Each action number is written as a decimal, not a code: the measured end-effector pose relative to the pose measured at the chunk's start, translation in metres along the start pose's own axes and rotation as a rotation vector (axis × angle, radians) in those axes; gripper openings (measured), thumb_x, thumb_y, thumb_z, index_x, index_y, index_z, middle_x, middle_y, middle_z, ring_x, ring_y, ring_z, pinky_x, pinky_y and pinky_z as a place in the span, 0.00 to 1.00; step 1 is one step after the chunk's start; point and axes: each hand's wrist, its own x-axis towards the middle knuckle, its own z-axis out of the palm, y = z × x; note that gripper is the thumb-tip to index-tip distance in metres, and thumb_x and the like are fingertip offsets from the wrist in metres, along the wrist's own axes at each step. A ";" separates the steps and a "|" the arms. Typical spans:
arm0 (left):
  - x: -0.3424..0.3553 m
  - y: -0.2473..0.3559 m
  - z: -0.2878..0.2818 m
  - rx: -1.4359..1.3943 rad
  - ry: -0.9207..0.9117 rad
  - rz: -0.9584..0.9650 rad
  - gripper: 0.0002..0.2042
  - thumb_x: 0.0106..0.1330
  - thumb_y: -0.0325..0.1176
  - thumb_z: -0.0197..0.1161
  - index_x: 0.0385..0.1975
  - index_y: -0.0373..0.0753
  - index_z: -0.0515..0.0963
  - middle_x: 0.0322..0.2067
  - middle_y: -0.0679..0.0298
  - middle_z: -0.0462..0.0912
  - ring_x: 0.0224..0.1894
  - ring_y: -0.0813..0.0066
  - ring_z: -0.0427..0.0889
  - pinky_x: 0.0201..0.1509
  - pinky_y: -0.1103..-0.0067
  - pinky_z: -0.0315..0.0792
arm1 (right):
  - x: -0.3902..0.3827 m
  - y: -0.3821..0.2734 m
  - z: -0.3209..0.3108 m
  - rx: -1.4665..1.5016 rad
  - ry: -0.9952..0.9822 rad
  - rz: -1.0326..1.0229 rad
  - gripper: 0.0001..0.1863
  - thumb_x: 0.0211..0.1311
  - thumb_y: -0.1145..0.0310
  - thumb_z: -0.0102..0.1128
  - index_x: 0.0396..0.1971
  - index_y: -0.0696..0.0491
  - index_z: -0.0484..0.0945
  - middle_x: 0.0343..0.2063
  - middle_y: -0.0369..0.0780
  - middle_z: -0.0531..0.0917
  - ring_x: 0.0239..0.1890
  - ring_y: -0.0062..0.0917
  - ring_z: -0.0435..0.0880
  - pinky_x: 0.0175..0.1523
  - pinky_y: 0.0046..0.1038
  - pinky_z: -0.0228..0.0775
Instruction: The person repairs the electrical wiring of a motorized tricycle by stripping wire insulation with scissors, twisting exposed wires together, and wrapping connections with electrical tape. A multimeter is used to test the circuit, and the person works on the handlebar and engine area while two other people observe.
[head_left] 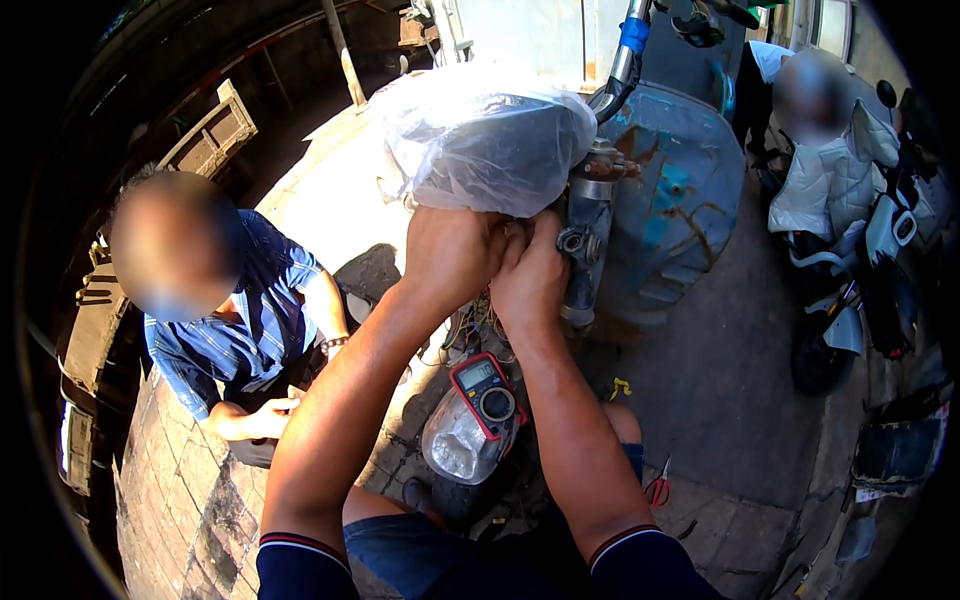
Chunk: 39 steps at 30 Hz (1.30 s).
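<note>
My left hand and my right hand meet just below a dark rounded part wrapped in clear plastic. Both are closed, fingertips pressed together; what they pinch is hidden behind the knuckles. Thin coloured wires hang beneath them. A worn metal steering column stands right beside my right hand. Below the wires, a red and dark multimeter with a lit display rests on a plastic-covered rounded surface, between my forearms.
A person in a blue checked shirt sits close on the left. A weathered blue panel and a handlebar rise ahead. Red-handled scissors lie on the ground at right. Farther right, another person is near a parked scooter.
</note>
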 end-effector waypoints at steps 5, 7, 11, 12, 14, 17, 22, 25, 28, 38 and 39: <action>-0.003 0.001 -0.003 0.024 0.015 0.026 0.10 0.59 0.33 0.71 0.40 0.39 0.87 0.35 0.49 0.86 0.41 0.45 0.84 0.44 0.59 0.77 | -0.001 0.000 0.000 -0.007 0.002 0.052 0.10 0.72 0.72 0.55 0.47 0.61 0.76 0.39 0.57 0.84 0.44 0.56 0.84 0.48 0.50 0.74; -0.004 0.001 -0.003 0.010 0.020 0.030 0.10 0.59 0.33 0.71 0.39 0.38 0.87 0.35 0.49 0.86 0.42 0.45 0.84 0.44 0.60 0.77 | -0.003 -0.002 -0.002 0.007 -0.003 0.067 0.10 0.73 0.71 0.54 0.46 0.62 0.75 0.38 0.58 0.84 0.43 0.56 0.84 0.47 0.50 0.74; -0.009 0.002 -0.005 -0.028 -0.002 0.039 0.10 0.59 0.32 0.71 0.38 0.37 0.87 0.35 0.50 0.86 0.41 0.45 0.84 0.45 0.60 0.77 | -0.006 -0.007 -0.009 -0.039 -0.004 0.052 0.11 0.74 0.68 0.53 0.43 0.63 0.75 0.35 0.58 0.84 0.40 0.57 0.84 0.45 0.51 0.74; -0.010 0.001 -0.006 -0.035 -0.009 0.045 0.10 0.58 0.32 0.71 0.38 0.37 0.87 0.34 0.50 0.87 0.41 0.46 0.85 0.45 0.60 0.77 | -0.007 -0.008 -0.010 -0.044 -0.010 0.040 0.12 0.75 0.67 0.53 0.42 0.63 0.75 0.35 0.58 0.84 0.40 0.57 0.84 0.44 0.51 0.74; -0.012 0.000 -0.006 -0.055 -0.018 0.048 0.09 0.58 0.31 0.70 0.36 0.36 0.88 0.33 0.50 0.87 0.40 0.46 0.85 0.45 0.60 0.78 | -0.008 -0.009 -0.011 -0.066 -0.035 0.073 0.12 0.75 0.66 0.52 0.40 0.62 0.75 0.34 0.58 0.84 0.39 0.58 0.84 0.43 0.52 0.74; -0.014 -0.003 -0.004 -0.072 0.039 0.091 0.07 0.57 0.32 0.69 0.31 0.39 0.89 0.29 0.51 0.86 0.36 0.47 0.85 0.41 0.60 0.78 | -0.008 -0.011 -0.012 -0.095 -0.037 0.053 0.13 0.75 0.64 0.52 0.38 0.61 0.74 0.33 0.59 0.84 0.38 0.60 0.83 0.43 0.54 0.73; -0.018 -0.009 0.003 -0.070 0.091 0.136 0.05 0.56 0.32 0.68 0.27 0.40 0.89 0.25 0.53 0.85 0.31 0.48 0.84 0.37 0.60 0.78 | -0.009 -0.012 -0.010 -0.161 -0.055 0.080 0.17 0.76 0.60 0.48 0.39 0.61 0.75 0.30 0.61 0.83 0.37 0.62 0.82 0.43 0.55 0.72; -0.019 -0.011 0.004 -0.082 0.093 0.138 0.05 0.55 0.31 0.67 0.26 0.40 0.88 0.25 0.52 0.84 0.31 0.48 0.84 0.36 0.60 0.77 | -0.008 -0.012 -0.010 -0.174 -0.064 0.114 0.18 0.76 0.59 0.47 0.39 0.61 0.75 0.28 0.61 0.82 0.36 0.64 0.82 0.43 0.56 0.72; -0.022 -0.012 0.002 -0.092 0.127 0.146 0.04 0.54 0.29 0.67 0.26 0.39 0.88 0.25 0.52 0.84 0.31 0.48 0.84 0.36 0.59 0.77 | -0.009 -0.010 -0.010 -0.103 -0.062 0.155 0.18 0.76 0.60 0.46 0.40 0.62 0.75 0.30 0.61 0.82 0.37 0.63 0.82 0.44 0.55 0.73; -0.023 -0.014 -0.003 -0.132 0.183 0.100 0.03 0.55 0.26 0.65 0.28 0.35 0.83 0.29 0.48 0.84 0.35 0.42 0.84 0.39 0.55 0.76 | -0.027 0.000 -0.008 0.005 0.048 -0.074 0.10 0.72 0.75 0.55 0.48 0.63 0.76 0.36 0.52 0.87 0.40 0.43 0.88 0.48 0.39 0.77; -0.023 -0.013 -0.003 -0.134 0.167 0.099 0.03 0.55 0.26 0.65 0.28 0.35 0.83 0.29 0.48 0.84 0.35 0.42 0.83 0.39 0.54 0.76 | -0.028 -0.001 -0.008 0.000 0.026 -0.031 0.10 0.72 0.76 0.54 0.49 0.63 0.76 0.37 0.52 0.87 0.40 0.41 0.89 0.48 0.38 0.77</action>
